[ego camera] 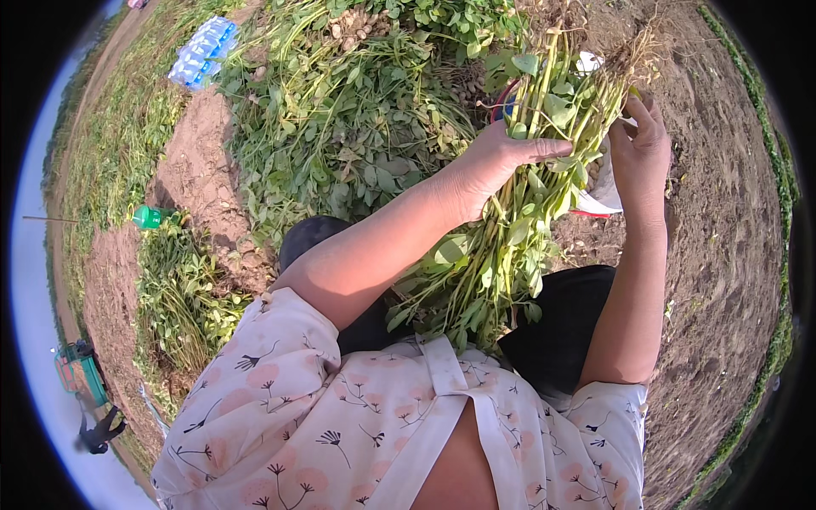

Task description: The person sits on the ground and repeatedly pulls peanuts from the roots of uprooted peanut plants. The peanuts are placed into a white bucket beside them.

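My left hand point(510, 162) is closed round the stems of a bunch of pulled peanut plants point(529, 210). The leafy ends hang over my lap and the roots point up and away from me. At the root end, my right hand point(641, 131) has its fingers bent against the roots; a small yellowish thing shows at the fingertips, and whether they grip it I cannot tell. Behind the bunch stands a white container point(609, 185) with a red edge, partly hidden, with peanut pods point(596, 172) inside.
A large heap of peanut plants point(344, 127) lies before me, with pods point(357, 29) at its far side. A pack of water bottles point(203, 54) lies at upper left, a green bottle point(146, 217) at left, near a smaller plant heap point(185, 299). A person point(101, 433) and a green vehicle point(83, 376) are farther off.
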`<state>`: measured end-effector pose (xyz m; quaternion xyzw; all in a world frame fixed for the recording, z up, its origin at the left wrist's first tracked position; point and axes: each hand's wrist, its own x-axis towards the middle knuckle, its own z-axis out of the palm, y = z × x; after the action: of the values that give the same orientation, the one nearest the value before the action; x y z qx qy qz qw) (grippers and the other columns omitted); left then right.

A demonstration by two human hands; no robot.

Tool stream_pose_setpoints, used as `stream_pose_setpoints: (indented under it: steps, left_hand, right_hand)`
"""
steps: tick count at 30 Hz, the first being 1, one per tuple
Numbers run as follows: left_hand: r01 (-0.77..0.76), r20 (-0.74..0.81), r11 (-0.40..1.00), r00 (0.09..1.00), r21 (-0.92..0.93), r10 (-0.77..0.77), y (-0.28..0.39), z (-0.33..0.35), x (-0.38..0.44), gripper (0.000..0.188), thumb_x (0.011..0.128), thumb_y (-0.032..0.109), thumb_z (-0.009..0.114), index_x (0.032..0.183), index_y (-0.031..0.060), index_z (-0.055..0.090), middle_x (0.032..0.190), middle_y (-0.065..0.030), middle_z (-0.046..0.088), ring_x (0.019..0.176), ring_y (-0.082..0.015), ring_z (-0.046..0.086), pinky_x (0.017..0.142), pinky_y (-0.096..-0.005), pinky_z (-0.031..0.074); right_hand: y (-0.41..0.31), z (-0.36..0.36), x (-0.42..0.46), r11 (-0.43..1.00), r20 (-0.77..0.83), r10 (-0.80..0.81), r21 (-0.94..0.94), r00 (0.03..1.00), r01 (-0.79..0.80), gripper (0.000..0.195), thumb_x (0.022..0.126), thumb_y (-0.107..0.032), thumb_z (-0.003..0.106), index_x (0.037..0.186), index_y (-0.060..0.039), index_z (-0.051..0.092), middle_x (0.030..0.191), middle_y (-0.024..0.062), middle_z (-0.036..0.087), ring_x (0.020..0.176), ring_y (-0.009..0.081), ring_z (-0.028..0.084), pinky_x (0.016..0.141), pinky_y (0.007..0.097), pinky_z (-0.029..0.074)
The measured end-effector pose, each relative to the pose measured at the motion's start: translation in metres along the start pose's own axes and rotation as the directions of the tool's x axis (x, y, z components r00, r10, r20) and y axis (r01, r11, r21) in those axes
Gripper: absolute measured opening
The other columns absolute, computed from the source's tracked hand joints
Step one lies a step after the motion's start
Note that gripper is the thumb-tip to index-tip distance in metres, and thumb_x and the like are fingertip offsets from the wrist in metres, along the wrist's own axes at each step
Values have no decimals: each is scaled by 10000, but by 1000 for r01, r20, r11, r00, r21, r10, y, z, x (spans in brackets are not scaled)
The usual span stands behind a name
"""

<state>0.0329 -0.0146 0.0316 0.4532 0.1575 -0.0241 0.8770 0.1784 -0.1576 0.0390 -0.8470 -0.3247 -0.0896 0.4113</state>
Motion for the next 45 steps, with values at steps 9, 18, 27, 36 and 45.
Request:
stream_pose_setpoints:
  steps: [9, 18, 27, 36, 45]
  left_hand:
    - [-35, -25, 999, 999, 18, 35, 0, 2, -1, 434, 812, 217, 759, 1163, 6, 618, 1052, -103, 681, 950, -171, 643, 869, -336, 516]
    - [-28, -19, 999, 999, 42, 29, -7, -6, 2, 564, 780, 273, 789, 1208, -8, 554, 1114, -135, 655, 1066, -202, 595, 1010, -387, 421]
    - [-68, -151, 997, 986, 25, 71, 9, -7, -13, 517, 748, 244, 815, 1144, -9, 601, 1030, -137, 686, 994, -214, 626, 972, -388, 439]
    - [-181, -133, 974, 971, 137, 200, -6, -13, -2, 549, 738, 221, 846, 1153, -21, 580, 1077, -139, 668, 1029, -224, 628, 950, -400, 478]
    - [-128, -25, 958, 990, 255, 139, -19, -11, 3, 384, 880, 202, 727, 1198, 41, 584, 1089, -53, 656, 1001, -127, 617, 894, -301, 501]
  right_hand:
    - [11, -1, 11, 936, 113, 173, 292, 978, -199, 186, 920, -84, 581, 1078, 3, 628, 1050, 143, 655, 912, 228, 666, 801, 317, 507]
    - [16, 0, 14, 1000, -53, -10, 26, 999, 11, 168, 901, -84, 584, 1029, -29, 677, 910, 89, 632, 850, 141, 645, 752, 281, 491]
    - [44, -27, 34, 821, -120, 253, 552, 960, -147, 244, 960, -41, 549, 1175, -38, 665, 1043, 66, 684, 912, 115, 665, 740, 221, 505]
    - [-2, 4, 12, 697, 315, 119, 648, 942, -305, 789, 897, -489, 633, 1418, 44, 371, 1328, 234, 512, 1246, 268, 509, 1041, 392, 422]
    - [-28, 23, -1, 527, 331, 335, 710, 882, -467, 328, 936, -210, 643, 1149, 31, 578, 982, 100, 679, 833, 157, 657, 752, 281, 529]
